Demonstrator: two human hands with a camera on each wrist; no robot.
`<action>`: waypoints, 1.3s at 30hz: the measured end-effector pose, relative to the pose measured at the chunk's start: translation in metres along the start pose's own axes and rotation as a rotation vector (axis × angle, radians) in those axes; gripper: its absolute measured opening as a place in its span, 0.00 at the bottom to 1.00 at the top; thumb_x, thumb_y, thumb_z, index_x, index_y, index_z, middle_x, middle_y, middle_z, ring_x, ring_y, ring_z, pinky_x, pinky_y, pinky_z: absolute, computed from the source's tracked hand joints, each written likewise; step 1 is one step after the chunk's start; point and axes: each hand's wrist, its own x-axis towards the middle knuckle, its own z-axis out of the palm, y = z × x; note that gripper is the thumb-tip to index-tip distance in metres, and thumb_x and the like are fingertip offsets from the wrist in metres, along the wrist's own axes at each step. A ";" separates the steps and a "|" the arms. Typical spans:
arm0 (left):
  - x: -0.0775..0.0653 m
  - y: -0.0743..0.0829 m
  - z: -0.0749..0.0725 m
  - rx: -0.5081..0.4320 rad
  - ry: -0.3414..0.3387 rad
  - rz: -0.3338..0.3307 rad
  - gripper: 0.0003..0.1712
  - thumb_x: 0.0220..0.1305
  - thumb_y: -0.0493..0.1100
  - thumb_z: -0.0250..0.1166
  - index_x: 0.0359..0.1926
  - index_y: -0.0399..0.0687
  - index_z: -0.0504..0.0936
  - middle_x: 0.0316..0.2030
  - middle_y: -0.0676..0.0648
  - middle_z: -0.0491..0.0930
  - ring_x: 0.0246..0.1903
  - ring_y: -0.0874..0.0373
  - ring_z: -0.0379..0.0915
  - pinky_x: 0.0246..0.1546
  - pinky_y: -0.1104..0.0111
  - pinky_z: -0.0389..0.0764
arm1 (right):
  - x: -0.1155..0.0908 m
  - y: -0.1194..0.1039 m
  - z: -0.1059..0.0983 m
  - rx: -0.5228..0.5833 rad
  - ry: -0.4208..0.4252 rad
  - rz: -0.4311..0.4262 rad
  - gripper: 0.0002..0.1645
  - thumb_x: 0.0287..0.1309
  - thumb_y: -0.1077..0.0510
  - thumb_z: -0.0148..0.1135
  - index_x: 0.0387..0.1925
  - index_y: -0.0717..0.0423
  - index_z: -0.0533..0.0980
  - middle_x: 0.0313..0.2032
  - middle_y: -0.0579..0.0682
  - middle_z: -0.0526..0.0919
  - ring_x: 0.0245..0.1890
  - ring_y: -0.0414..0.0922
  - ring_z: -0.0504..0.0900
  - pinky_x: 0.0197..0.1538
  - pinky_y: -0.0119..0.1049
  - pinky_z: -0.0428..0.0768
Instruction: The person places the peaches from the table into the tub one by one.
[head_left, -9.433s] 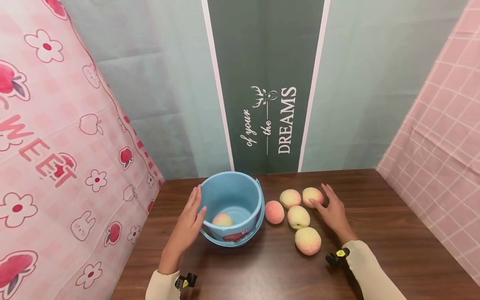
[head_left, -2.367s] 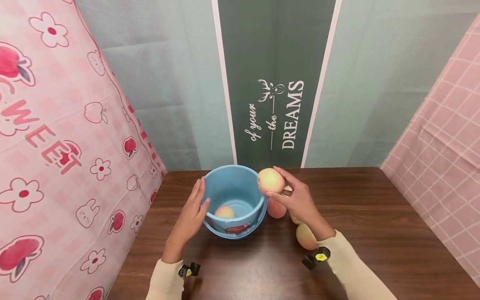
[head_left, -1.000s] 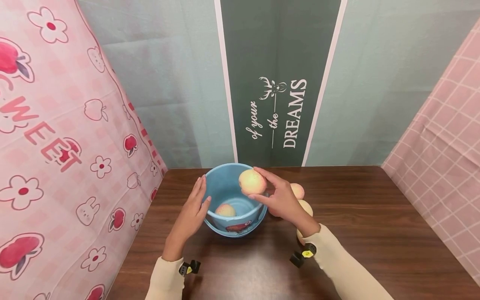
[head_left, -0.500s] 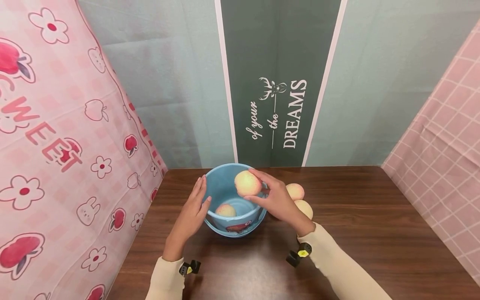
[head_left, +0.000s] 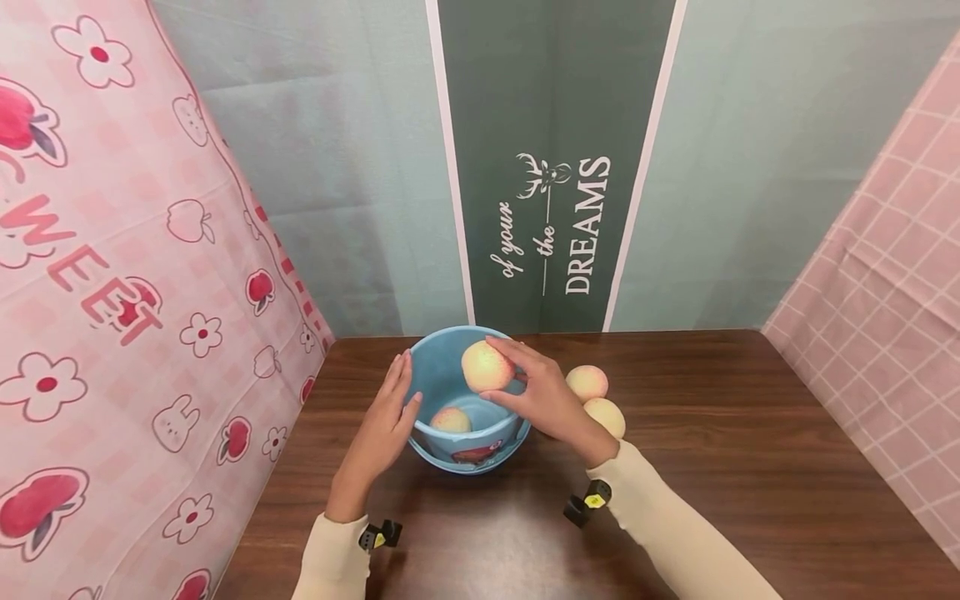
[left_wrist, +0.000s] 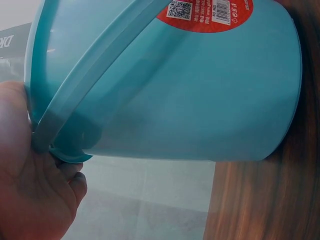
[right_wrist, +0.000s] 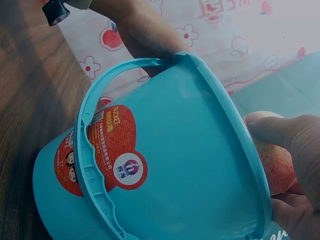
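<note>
A blue bucket point(head_left: 437, 443) stands on the brown wooden table, its handle hanging down at the front. My left hand point(head_left: 382, 433) rests along its left rim with straight fingers; the left wrist view shows that hand point(left_wrist: 35, 195) right at the handle's joint. Between thumb and fingers, my right hand point(head_left: 547, 396) holds a yellow-pink peach point(head_left: 484, 367) over the bucket's mouth. In the right wrist view the held peach point(right_wrist: 277, 162) is just beyond the rim. Another peach point(head_left: 452, 420) lies on the bucket's floor.
Two pale peaches point(head_left: 587, 383) show on the table right of the bucket; others seen there earlier are hidden behind my right hand and forearm. A pink patterned cloth point(head_left: 187, 333) hangs at the left, a pink checked one point(head_left: 892, 250) at the right, a grey-green curtain point(head_left: 345, 167) behind.
My right hand has taken a peach from the table and carried it left, over the bucket's opening, drifting slightly further left in the last second. My left hand stays at the rim.
</note>
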 end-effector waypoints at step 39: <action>0.000 0.002 0.001 0.007 -0.005 0.017 0.39 0.79 0.50 0.51 0.81 0.46 0.46 0.81 0.51 0.40 0.80 0.49 0.36 0.72 0.43 0.54 | -0.006 0.005 0.006 0.014 -0.020 -0.039 0.49 0.51 0.57 0.80 0.73 0.55 0.68 0.75 0.51 0.63 0.62 0.53 0.79 0.56 0.46 0.81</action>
